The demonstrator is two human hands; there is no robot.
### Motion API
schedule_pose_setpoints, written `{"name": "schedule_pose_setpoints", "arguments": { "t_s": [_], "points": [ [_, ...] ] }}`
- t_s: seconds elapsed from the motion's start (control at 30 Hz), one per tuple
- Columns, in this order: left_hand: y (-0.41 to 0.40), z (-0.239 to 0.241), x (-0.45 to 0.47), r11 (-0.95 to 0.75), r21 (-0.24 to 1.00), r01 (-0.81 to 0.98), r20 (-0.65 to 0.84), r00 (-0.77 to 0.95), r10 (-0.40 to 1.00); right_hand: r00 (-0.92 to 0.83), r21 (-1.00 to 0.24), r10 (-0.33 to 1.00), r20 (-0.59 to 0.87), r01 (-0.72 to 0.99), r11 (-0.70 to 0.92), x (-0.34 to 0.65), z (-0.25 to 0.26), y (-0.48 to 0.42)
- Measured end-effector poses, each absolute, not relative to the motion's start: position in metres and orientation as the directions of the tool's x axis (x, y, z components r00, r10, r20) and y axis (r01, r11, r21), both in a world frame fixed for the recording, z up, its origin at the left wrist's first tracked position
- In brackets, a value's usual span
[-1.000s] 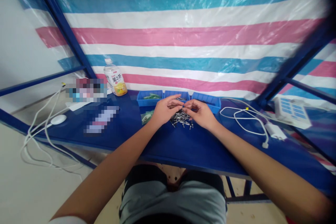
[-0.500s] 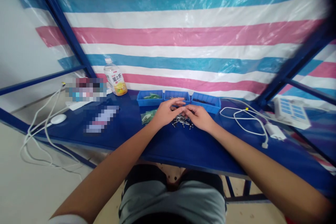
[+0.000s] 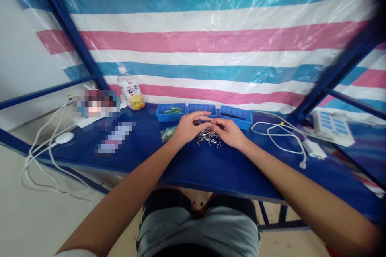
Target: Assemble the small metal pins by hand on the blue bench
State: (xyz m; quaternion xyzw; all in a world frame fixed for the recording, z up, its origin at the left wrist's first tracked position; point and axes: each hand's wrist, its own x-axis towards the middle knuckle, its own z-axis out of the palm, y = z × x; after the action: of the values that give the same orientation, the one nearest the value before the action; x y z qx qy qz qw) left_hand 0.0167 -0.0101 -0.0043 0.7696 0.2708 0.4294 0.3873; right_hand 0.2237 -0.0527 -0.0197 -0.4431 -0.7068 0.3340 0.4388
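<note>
Blue worktop [image 3: 211, 168] carries a small heap of metal pins [image 3: 208, 136] at its middle, near the far edge. Both hands meet over that heap: the left hand [image 3: 188, 126] at nine o'clock of it, fingers curled with thumb and forefinger drawn together, and the right hand [image 3: 229, 131] at three o'clock, fingertips bunched toward the left ones; whether either pinches a pin is too small to tell. Beyond, at twelve o'clock, stand three blue trays [image 3: 202, 112] in a row. A tea bottle [image 3: 130, 89] stands at ten o'clock, white cables [image 3: 280, 136] at three o'clock.
</note>
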Motion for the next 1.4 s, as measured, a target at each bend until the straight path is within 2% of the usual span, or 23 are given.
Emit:
{"name": "schedule_pose_setpoints", "arguments": {
  "t_s": [0.13,0.2,0.27,0.4,0.5,0.57,0.63,0.7,0.83,0.97,1.1,1.4],
  "points": [
    [-0.007,-0.007,0.018,-0.553,0.832,0.041,0.488,0.417,0.767,-0.143,-0.966,0.969,0.203,0.133,0.222,0.226,-0.017,-0.048],
    [-0.005,-0.008,0.018,-0.553,0.831,0.055,0.498,0.369,0.785,-0.078,-0.983,0.98,0.182,0.021,0.184,0.232,-0.017,-0.043],
    [-0.004,-0.01,0.017,-0.553,0.828,0.088,0.499,0.333,0.8,-0.01,-0.988,0.988,0.151,-0.013,0.151,0.241,-0.019,-0.037],
    [-0.003,-0.012,0.017,-0.566,0.813,0.135,0.504,0.322,0.801,0.099,-0.998,0.993,0.067,0.017,0.066,0.256,-0.021,-0.029],
    [-0.003,-0.012,0.017,-0.571,0.809,0.141,0.508,0.323,0.799,0.05,-0.97,0.988,0.147,0.203,0.134,0.256,-0.02,-0.033],
    [-0.003,-0.012,0.017,-0.572,0.808,0.142,0.508,0.323,0.798,-0.042,-0.849,0.949,0.313,0.435,0.3,0.251,-0.018,-0.039],
    [-0.004,-0.011,0.016,-0.569,0.81,0.142,0.504,0.326,0.8,-0.243,-0.593,0.837,0.491,0.611,0.525,0.243,-0.018,-0.044],
    [-0.004,-0.011,0.016,-0.563,0.814,0.142,0.498,0.329,0.802,-0.415,-0.413,0.753,0.511,0.649,0.639,0.235,-0.019,-0.047],
    [-0.004,-0.011,0.016,-0.568,0.808,0.154,0.5,0.331,0.801,-0.473,-0.313,0.74,0.479,0.695,0.647,0.228,-0.025,-0.045],
    [-0.004,-0.011,0.016,-0.572,0.805,0.156,0.501,0.338,0.797,-0.487,-0.311,0.735,0.472,0.688,0.655,0.231,-0.025,-0.043],
    [-0.004,-0.011,0.016,-0.571,0.805,0.158,0.499,0.339,0.798,-0.476,-0.361,0.741,0.474,0.662,0.657,0.237,-0.024,-0.042],
    [-0.005,-0.01,0.016,-0.568,0.804,0.178,0.49,0.344,0.801,-0.305,-0.495,0.8,0.517,0.656,0.57,0.238,-0.029,-0.037]
  ]
}}
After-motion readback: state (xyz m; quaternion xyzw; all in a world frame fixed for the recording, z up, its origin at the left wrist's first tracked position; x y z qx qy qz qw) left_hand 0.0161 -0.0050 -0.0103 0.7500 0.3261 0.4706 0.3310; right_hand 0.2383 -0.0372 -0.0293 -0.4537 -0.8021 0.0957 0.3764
